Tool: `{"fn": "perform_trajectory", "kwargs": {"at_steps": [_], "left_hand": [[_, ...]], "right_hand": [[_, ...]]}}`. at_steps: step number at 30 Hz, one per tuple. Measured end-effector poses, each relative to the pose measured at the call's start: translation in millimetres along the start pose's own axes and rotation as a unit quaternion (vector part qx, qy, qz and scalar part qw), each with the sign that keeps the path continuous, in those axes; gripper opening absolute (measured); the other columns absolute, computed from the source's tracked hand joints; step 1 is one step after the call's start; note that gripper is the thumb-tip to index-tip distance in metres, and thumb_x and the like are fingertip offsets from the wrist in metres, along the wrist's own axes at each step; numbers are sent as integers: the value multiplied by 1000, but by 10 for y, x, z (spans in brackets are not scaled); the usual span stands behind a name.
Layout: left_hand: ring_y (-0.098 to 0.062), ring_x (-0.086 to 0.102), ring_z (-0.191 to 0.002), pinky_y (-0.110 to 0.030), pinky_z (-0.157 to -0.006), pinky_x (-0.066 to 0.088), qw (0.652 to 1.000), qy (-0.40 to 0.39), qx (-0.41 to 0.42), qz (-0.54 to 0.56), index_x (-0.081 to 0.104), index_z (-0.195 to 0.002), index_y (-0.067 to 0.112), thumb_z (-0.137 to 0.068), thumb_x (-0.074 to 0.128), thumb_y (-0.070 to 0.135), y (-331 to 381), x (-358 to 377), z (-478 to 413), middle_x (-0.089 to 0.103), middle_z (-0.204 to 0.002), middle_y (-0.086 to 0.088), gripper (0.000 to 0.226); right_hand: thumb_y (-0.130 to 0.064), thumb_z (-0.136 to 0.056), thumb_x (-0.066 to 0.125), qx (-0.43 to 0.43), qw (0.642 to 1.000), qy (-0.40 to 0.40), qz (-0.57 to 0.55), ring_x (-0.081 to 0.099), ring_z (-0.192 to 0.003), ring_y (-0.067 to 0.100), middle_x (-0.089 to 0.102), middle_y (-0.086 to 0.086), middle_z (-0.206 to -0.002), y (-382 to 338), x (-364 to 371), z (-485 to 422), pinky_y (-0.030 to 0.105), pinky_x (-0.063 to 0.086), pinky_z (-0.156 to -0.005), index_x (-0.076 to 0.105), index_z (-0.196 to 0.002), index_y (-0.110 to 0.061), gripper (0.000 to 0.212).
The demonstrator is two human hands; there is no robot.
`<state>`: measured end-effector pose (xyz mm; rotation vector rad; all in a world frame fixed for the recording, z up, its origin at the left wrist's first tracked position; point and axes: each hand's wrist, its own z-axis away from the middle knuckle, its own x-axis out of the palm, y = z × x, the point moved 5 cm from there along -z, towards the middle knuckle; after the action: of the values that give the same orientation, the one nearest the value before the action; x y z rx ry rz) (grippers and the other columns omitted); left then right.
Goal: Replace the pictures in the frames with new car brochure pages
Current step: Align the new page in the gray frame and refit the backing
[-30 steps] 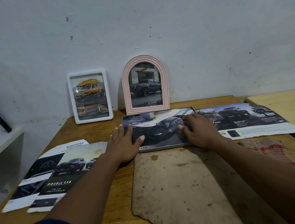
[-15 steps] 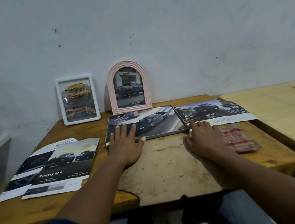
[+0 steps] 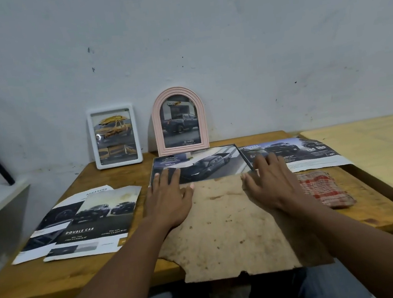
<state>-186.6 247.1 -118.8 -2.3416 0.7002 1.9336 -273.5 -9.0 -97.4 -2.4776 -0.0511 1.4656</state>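
Three frames on the table (image 3: 101,272): a white rectangular frame (image 3: 118,163) and a pink arched frame (image 3: 182,148) upright against the far wall, each showing a truck picture; a dark flat frame (image 3: 216,163) lying just near of them, car page inside. My left hand (image 3: 169,201), fingers straight, rests on its near left corner; my right hand (image 3: 270,179), fingers spread and released, is at its near right corner. Worn brown board (image 3: 228,226) under both wrists. DOUBLE CAB page (image 3: 96,221) overlaps a second page (image 3: 49,222) at left; wide brochure page (image 3: 313,152) at right. Checked cloth (image 3: 322,190) right of the board.

rectangular frame (image 3: 115,136) left of arched frame (image 3: 179,120), flat frame (image 3: 199,164) before them, brochure page (image 3: 313,154) right, perhaps touching it
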Motion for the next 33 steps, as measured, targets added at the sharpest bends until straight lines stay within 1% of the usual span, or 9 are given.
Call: {"fn": "perform_trajectory", "kwargs": {"at_steps": [3, 7, 11, 15, 17, 21, 26, 31, 33], "left_hand": [[-30, 20, -151, -53, -112, 33, 996, 66, -31, 55, 20, -158, 31, -99, 33, 64, -15, -269, -72, 11, -168, -2, 69], [-30, 38, -140, -52, -103, 45, 988, 115, -48, 92, 29, -153, 31, -94, 41, 68, -157, -410, -229, 21, -159, 0, 71], [-31, 37, -140, -48, -106, 45, 984, 124, -54, 118, 33, -152, 28, -93, 47, 66, -320, -338, -436, 20, -156, -4, 72], [-30, 31, -141, -44, -106, 42, 980, 160, -60, 104, 36, -153, 22, -95, 49, 60, -391, -335, -726, 21, -156, -8, 70], [-31, 30, -141, -45, -107, 41, 983, 148, -68, 90, 37, -152, 22, -95, 49, 60, -436, -309, -900, 20, -156, -9, 70], [-32, 34, -140, -47, -109, 42, 990, 88, -78, 84, 36, -152, 25, -94, 50, 61, -536, -139, -1186, 23, -157, -10, 70], [-30, 35, -139, -50, -109, 40, 994, 5, -76, 84, 36, -150, 29, -95, 51, 54, -558, 103, -1244, 34, -152, -7, 62], [-26, 45, -134, -46, -107, 44, 981, -1, -94, 170, 39, -150, 29, -97, 53, 41, -578, 75, -1199, 36, -151, -2, 56], [-24, 49, -130, -48, -106, 47, 974, -3, -111, 200, 43, -146, 28, -88, 53, 45, -628, 23, -1153, 42, -148, 0, 61]], "right_hand": [[-54, -90, 53, -26, 997, 63, -28, 44, -97, 27, 44, 7, -101, -121, -180, -261, 40, 47, -75, 44, -99, -19, 37], [-53, -91, 54, -25, 994, 105, -21, 42, -95, 26, 44, 9, -103, -248, -244, -708, 45, 46, -81, 46, -103, -16, 40], [-55, -91, 55, -15, 996, 71, -42, 38, -102, 20, 43, 6, -115, -331, -58, -1100, 38, 46, -90, 47, -109, -19, 41], [-46, -92, 60, 12, 991, 23, -130, 40, -120, 23, 41, 6, -130, -272, 149, -1292, 34, 40, -98, 50, -116, -22, 35], [-46, -91, 61, 44, 989, -18, -137, 41, -125, 27, 40, 9, -136, -171, 284, -1288, 39, 42, -100, 50, -120, -22, 40], [-59, -88, 57, 72, 990, -98, -70, 48, -117, 29, 44, 11, -131, -21, 607, -1160, 43, 48, -91, 50, -120, -23, 49], [-60, -90, 52, 101, 990, -101, -3, 43, -127, 35, 50, 15, -136, 6, 736, -1075, 47, 42, -101, 51, -129, -18, 57], [-56, -90, 57, 126, 985, -112, -28, 43, -125, 38, 50, 17, -133, 32, 747, -1148, 51, 46, -97, 56, -123, -14, 54], [-54, -90, 59, 141, 982, -118, -29, 43, -125, 39, 50, 18, -132, 35, 742, -1178, 51, 47, -96, 57, -123, -11, 54]]}}
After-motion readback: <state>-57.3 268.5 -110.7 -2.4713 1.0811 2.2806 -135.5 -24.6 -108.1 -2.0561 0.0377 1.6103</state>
